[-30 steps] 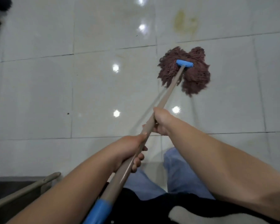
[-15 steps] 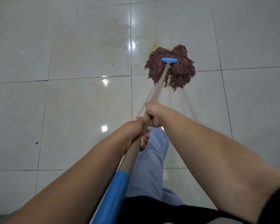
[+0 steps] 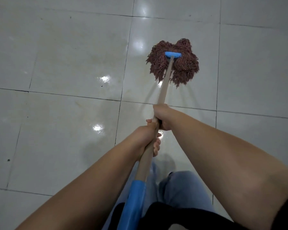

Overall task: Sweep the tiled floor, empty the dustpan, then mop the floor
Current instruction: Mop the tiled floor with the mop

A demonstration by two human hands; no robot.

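**Both hands on the mop, head down on wet tile**

We see the tiled floor [image 3: 65, 67] first: large pale glossy tiles with dark grout lines, filling the whole view. It shines with wet streaks and several bright light reflections, and a few small dark specks sit on the left tiles.

Next in size are our 2 bare forearms, reaching in from the near edge and meeting at the middle. Between them we see blue jeans [image 3: 183, 190] and a black top [image 3: 181, 214] at the near edge.

The mop handle [image 3: 163, 90] runs from the near centre up and slightly right to the far side. Its near end wears a blue grip sleeve [image 3: 133, 201]; the rest is pale tan.

The mop head [image 3: 184, 67] lies on the floor, far and right of centre, straddling no grout line that we can make out. Its reddish-brown strings spread out on both sides of the handle, under a blue clamp [image 3: 172, 54].

Our right hand [image 3: 163, 117] grips the handle farther along, fingers curled round the shaft. Our left hand [image 3: 145, 140] grips it just nearer, touching the right hand, fingers wrapped round so that the fingertips [image 3: 157, 147] show on the right side of the shaft.
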